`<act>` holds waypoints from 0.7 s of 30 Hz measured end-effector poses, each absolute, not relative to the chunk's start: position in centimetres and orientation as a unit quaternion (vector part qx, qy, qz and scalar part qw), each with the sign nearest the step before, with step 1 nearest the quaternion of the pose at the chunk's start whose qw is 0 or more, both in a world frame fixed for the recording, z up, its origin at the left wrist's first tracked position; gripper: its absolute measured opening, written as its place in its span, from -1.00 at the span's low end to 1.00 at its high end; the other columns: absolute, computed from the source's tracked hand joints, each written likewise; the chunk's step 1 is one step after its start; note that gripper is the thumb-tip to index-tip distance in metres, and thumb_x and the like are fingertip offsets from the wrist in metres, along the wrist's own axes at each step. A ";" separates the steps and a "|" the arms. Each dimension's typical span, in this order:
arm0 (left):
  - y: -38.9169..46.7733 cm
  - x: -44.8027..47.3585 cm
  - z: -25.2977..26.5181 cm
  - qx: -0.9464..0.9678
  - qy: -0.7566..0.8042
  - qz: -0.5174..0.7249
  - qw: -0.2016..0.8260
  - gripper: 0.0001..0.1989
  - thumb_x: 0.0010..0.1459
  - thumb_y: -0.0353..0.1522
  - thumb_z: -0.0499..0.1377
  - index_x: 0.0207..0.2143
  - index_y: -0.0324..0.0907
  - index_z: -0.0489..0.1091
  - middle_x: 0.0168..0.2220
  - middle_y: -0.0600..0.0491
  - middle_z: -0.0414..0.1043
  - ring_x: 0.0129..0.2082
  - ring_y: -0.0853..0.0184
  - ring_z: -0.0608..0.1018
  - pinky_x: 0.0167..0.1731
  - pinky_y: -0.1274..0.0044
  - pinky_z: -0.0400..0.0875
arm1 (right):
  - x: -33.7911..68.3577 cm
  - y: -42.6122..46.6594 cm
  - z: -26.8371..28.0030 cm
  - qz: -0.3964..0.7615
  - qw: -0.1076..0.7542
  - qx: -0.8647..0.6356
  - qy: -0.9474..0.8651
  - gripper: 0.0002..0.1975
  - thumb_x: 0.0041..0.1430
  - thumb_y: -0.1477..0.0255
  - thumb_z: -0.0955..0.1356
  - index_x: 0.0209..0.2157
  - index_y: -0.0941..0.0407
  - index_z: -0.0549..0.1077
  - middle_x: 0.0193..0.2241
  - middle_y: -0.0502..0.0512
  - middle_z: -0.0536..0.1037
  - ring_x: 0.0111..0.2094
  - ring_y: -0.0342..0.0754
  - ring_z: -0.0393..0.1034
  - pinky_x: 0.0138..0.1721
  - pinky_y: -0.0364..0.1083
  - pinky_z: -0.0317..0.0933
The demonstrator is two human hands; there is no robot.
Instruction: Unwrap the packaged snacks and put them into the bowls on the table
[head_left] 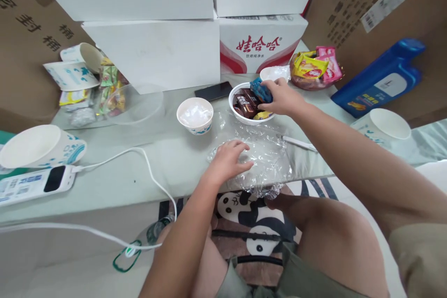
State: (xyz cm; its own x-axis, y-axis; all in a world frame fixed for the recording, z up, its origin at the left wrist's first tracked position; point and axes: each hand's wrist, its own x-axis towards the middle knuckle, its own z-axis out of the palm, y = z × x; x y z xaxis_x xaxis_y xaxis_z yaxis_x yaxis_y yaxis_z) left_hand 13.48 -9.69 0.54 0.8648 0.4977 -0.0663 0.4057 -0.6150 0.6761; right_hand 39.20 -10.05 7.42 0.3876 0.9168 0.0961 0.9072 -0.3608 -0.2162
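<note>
My right hand (282, 96) reaches over a white bowl (233, 111), its fingers on a small blue snack packet (260, 89) at the bowl's right rim. Dark brown packets marked cocoa (245, 104) and a yellow packet (262, 115) lie in the same bowl. My left hand (229, 160) hovers with fingers apart over a crumpled sheet of clear plastic film (267, 158) that hangs over the table's front edge, and it holds nothing. Left of the bowl stands a paper cup (199, 126) with whitish clear plastic inside.
A black phone (213, 91) lies behind the cup. At right are a snack basket (307, 84), a white pen (298, 143), a blue bottle (380, 79) and a paper cup (387, 125). At left are a power bank (38, 184) with a white cable (148, 163) and paper bowls (42, 146). White boxes (157, 51) stand behind.
</note>
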 end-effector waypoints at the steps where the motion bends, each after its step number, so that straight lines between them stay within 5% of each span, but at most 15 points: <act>1: -9.7 13.5 0.6 0.896 0.252 0.064 0.360 -0.66 0.16 -0.25 0.30 -0.01 -0.10 0.46 0.12 -0.07 0.47 0.16 0.01 0.48 0.20 0.13 0.32 | 38.6 -11.1 7.8 0.007 0.151 -0.820 -0.553 -0.35 0.05 0.22 0.48 0.19 0.05 0.39 0.10 0.31 0.39 -0.07 0.23 0.45 -0.10 0.15 0.35; 5: -9.6 13.7 0.5 0.893 0.241 0.073 0.373 -0.79 0.17 -0.29 0.29 -0.14 -0.10 0.47 0.05 -0.05 0.51 0.10 0.06 0.52 0.18 0.14 0.35 | 35.4 -17.4 7.0 -0.030 0.284 -0.779 -0.559 -0.69 0.20 0.30 0.34 -0.03 0.07 0.45 -0.13 0.21 0.53 -0.18 0.12 0.46 -0.11 0.11 0.36; 9: -9.6 13.5 0.7 0.892 0.249 0.098 0.365 -0.94 0.15 -0.36 0.26 -0.37 -0.12 0.43 0.03 -0.05 0.52 0.09 0.09 0.52 0.21 0.15 0.31 | 33.2 -22.8 3.5 -0.041 0.322 -0.789 -0.521 -0.80 0.19 0.31 0.33 -0.15 0.03 0.44 -0.23 0.19 0.56 -0.18 0.16 0.48 -0.14 0.15 0.37; 13: -9.5 13.0 1.2 0.874 0.289 0.165 0.353 -0.95 0.19 -0.36 0.21 -0.35 -0.12 0.44 0.00 -0.05 0.52 0.08 0.13 0.52 0.18 0.21 0.35 | 31.8 -25.5 2.4 -0.029 0.321 -0.765 -0.558 -0.84 0.25 0.30 0.30 -0.20 0.01 0.47 -0.30 0.17 0.57 -0.25 0.12 0.50 -0.18 0.14 0.37; 15: -9.3 12.8 1.2 0.871 0.301 0.173 0.349 -0.94 0.20 -0.35 0.19 -0.33 -0.12 0.45 -0.04 -0.04 0.52 0.05 0.16 0.53 0.15 0.25 0.38 | 30.6 -26.3 2.4 0.040 0.276 -0.677 -0.682 -0.77 0.22 0.23 0.35 -0.12 -0.01 0.50 -0.20 0.16 0.61 -0.14 0.14 0.52 -0.08 0.16 0.37; 18: -8.6 12.6 0.8 0.871 0.320 0.156 0.338 -0.91 0.20 -0.35 0.17 -0.31 -0.11 0.48 -0.07 -0.03 0.53 0.01 0.15 0.54 0.13 0.26 0.40 | 28.8 -27.2 1.5 0.111 0.151 -0.575 -0.797 -0.48 0.11 0.31 0.47 0.12 -0.04 0.44 0.21 0.18 0.49 0.23 0.26 0.35 0.20 0.28 0.23; 21: -8.0 12.0 0.5 0.869 0.333 0.143 0.337 -0.89 0.21 -0.32 0.16 -0.27 -0.10 0.49 -0.06 -0.04 0.56 0.03 0.13 0.55 0.15 0.25 0.40 | 28.7 -28.0 -0.3 0.110 0.113 -0.594 -0.789 -0.60 0.18 0.55 0.37 0.04 -0.03 0.47 0.31 0.14 0.41 0.30 0.19 0.29 0.30 0.31 0.12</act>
State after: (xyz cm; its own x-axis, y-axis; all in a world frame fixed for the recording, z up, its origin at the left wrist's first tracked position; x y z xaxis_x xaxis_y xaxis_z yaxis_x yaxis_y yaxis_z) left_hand 12.02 -8.03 0.50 0.7373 0.6751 0.0230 0.4828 -0.5504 0.6812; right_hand 28.67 -28.03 -0.30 -0.2695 0.9618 0.0471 0.9123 0.2707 -0.3074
